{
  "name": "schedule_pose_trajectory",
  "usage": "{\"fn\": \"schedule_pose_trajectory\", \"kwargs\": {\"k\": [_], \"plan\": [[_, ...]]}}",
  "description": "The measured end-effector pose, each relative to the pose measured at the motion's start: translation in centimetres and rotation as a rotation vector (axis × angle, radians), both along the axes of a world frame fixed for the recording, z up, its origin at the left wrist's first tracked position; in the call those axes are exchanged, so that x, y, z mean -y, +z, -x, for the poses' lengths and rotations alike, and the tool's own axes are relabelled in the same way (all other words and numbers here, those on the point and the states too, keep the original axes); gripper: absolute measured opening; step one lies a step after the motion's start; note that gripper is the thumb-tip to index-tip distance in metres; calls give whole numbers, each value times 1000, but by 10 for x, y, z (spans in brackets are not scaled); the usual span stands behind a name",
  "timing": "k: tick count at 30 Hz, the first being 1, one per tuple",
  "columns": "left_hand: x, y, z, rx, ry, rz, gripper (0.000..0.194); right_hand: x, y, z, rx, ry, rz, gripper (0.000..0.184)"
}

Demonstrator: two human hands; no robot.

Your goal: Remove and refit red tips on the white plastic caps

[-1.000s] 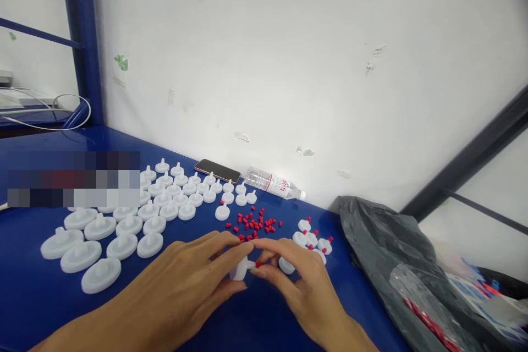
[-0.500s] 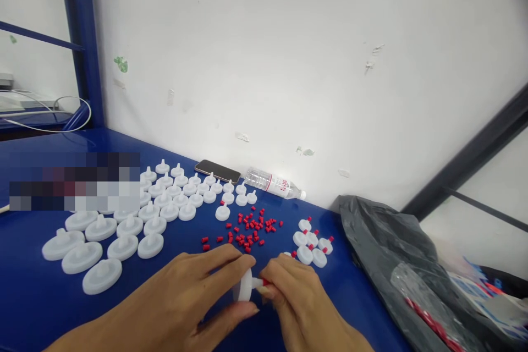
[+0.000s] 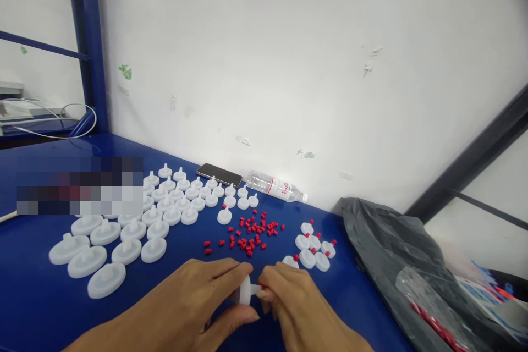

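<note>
My left hand (image 3: 198, 300) pinches a white disc part (image 3: 246, 290) on edge, its stem pointing right. My right hand (image 3: 295, 302) is closed on a small red cap (image 3: 263, 287) at the tip of that stem. Both hands hover low over the blue table (image 3: 33, 308) near its front. Loose red caps (image 3: 249, 234) lie scattered just beyond my fingers. To the right of them sit several white discs with red caps fitted (image 3: 311, 245). Rows of uncapped white discs (image 3: 136, 220) cover the table to the left.
A phone (image 3: 219, 174) and a lying water bottle (image 3: 275, 186) rest against the white wall. A dark plastic bag (image 3: 400, 264) with more red caps inside fills the right side. Blue shelf posts (image 3: 88, 38) and white cables (image 3: 49, 115) stand at the far left.
My hands drew back toward me with the white disc, turning it on edge. The red cap stays pinched at the stem tip. The view shifted slightly.
</note>
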State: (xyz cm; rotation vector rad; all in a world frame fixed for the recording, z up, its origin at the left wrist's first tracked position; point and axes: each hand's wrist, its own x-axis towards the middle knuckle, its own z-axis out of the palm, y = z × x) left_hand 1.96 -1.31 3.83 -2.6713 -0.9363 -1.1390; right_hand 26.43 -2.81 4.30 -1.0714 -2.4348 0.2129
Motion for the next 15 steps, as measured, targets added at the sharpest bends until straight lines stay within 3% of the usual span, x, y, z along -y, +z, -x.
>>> {"fn": "schedule_pose_trajectory", "kwargs": {"k": [4,8,12,15], "plan": [[1,2,0,-13,37,36,58,4,-3,-1,22,-71,126,22],[3,4,0,-11,-10,24,64,10,-10,-4,41,-122,193,18],[-1,5,-1,-44,-23,22,68,8,-10,-3,42,-99,105,20],[-7,7,-1,-90,-3,-54,70,2,3,0,40,-28,-35,28]]}}
